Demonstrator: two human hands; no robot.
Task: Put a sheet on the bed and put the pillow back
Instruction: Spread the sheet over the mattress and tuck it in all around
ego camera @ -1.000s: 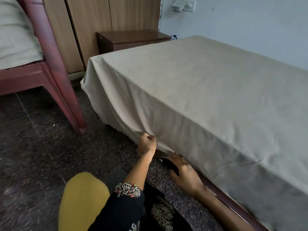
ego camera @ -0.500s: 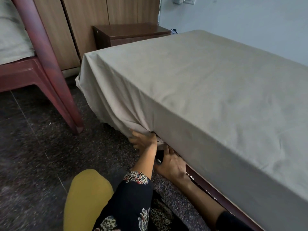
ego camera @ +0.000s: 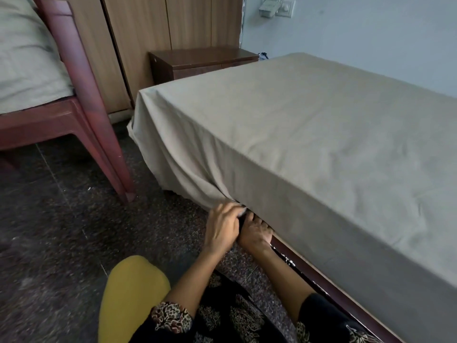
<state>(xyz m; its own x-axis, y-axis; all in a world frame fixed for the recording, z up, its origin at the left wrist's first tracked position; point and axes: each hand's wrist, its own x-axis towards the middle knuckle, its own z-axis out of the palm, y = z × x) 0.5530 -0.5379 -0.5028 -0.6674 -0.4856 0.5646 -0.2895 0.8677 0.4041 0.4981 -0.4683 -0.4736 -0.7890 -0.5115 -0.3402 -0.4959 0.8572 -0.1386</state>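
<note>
A beige sheet (ego camera: 309, 134) covers the mattress and hangs down its near side. Its folds gather to a point at the lower edge. My left hand (ego camera: 222, 227) grips the sheet's hem there, fingers curled. Right beside it, touching it, my right hand (ego camera: 254, 235) lies against the dark wooden bed frame (ego camera: 319, 280), its fingers reaching under the mattress edge with the tips hidden. The beige pillow (ego camera: 27, 60) lies on a red-brown chair (ego camera: 81, 100) at the left.
A dark wooden nightstand (ego camera: 197, 61) stands at the bed's far end before a wooden wardrobe (ego camera: 158, 33). The chair's leg reaches the dark speckled floor (ego camera: 61, 219) near the bed corner. My yellow-clad knee (ego camera: 133, 290) is low in view.
Both hands have shifted left along the bed's lower edge. My left hand took a fresh grip on the hem, and my right hand moved up beside it with fingers under the mattress.
</note>
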